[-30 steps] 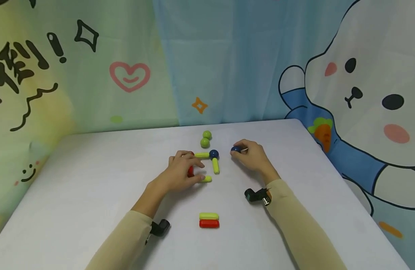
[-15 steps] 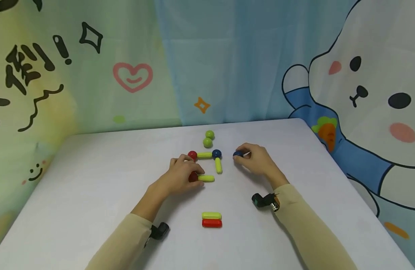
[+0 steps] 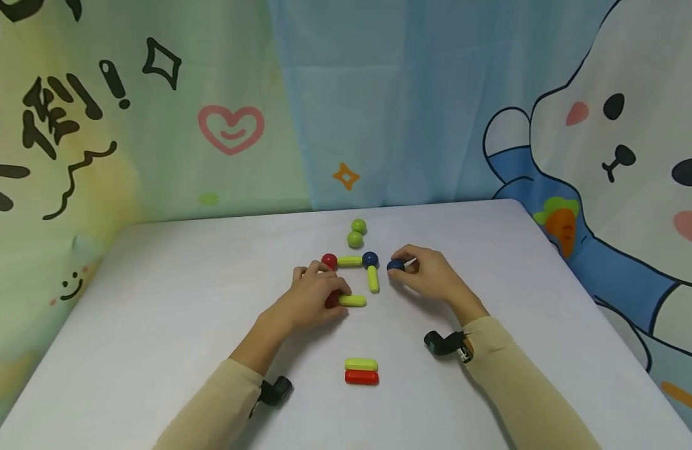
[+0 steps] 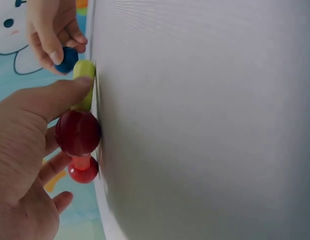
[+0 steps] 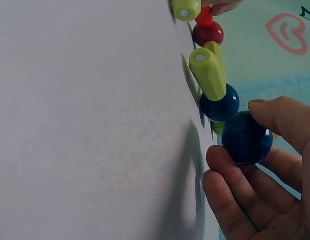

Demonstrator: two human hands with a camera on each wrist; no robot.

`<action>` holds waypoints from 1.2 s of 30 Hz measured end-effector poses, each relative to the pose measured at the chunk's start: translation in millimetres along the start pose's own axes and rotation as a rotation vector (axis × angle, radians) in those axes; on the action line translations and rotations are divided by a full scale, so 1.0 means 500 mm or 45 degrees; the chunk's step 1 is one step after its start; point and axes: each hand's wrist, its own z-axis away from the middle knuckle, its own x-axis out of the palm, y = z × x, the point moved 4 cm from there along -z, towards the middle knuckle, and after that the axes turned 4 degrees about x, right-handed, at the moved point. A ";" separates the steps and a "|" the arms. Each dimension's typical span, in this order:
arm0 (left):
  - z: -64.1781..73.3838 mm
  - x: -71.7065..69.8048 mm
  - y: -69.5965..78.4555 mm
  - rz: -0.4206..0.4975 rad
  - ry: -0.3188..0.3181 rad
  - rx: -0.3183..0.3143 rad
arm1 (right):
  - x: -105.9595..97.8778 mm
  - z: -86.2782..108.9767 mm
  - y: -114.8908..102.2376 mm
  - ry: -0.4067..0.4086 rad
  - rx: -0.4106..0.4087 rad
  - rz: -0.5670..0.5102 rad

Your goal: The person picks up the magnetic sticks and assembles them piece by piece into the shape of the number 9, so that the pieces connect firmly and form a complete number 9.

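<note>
My right hand (image 3: 427, 273) pinches a dark blue ball (image 5: 247, 138) between thumb and fingers, just right of the joined rods and balls. My left hand (image 3: 317, 297) grips a yellow-green rod (image 4: 83, 95) at its joint with a red ball (image 4: 77, 133), thumb on the rod. A red rod (image 4: 81, 162) links that ball to a second red ball (image 3: 329, 261). From there a yellow-green rod (image 3: 349, 260) runs to another blue ball (image 3: 371, 259), and a further yellow-green rod (image 3: 373, 279) points toward me. The free rod ends show pale discs (image 5: 200, 57).
Two green balls (image 3: 355, 239) sit behind the joined pieces. Nearer me, a loose yellow-green rod (image 3: 361, 363) lies alongside a loose red rod (image 3: 361, 377). All rest on a white table (image 3: 210, 281), with a printed curtain (image 3: 379, 112) behind it.
My right hand has brought the blue ball left and slightly nearer me, closer to the joined pieces. The left hand has drawn back a little, uncovering the far red ball. The head view has shifted slightly.
</note>
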 end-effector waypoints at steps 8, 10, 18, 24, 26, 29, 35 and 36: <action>-0.014 0.014 0.005 -0.040 -0.012 0.029 | 0.001 0.011 -0.008 -0.035 -0.003 -0.043; -0.013 0.014 0.004 -0.039 -0.005 0.023 | 0.003 0.014 -0.010 -0.050 0.001 -0.059; -0.007 0.010 0.005 0.002 -0.002 0.010 | 0.011 0.025 -0.006 -0.088 -0.024 -0.103; -0.006 0.009 0.007 0.029 0.009 -0.015 | 0.015 0.036 -0.006 -0.094 -0.080 -0.104; -0.007 0.009 0.008 0.021 0.014 -0.009 | 0.017 0.040 -0.004 -0.091 -0.089 -0.111; -0.010 0.010 0.007 0.007 0.022 0.003 | 0.019 0.047 -0.005 -0.084 -0.114 -0.129; -0.009 0.011 0.005 0.015 0.014 -0.004 | 0.025 0.057 -0.011 -0.103 -0.138 -0.154; -0.009 0.011 0.005 0.020 0.014 -0.006 | 0.027 0.058 -0.011 -0.110 -0.132 -0.160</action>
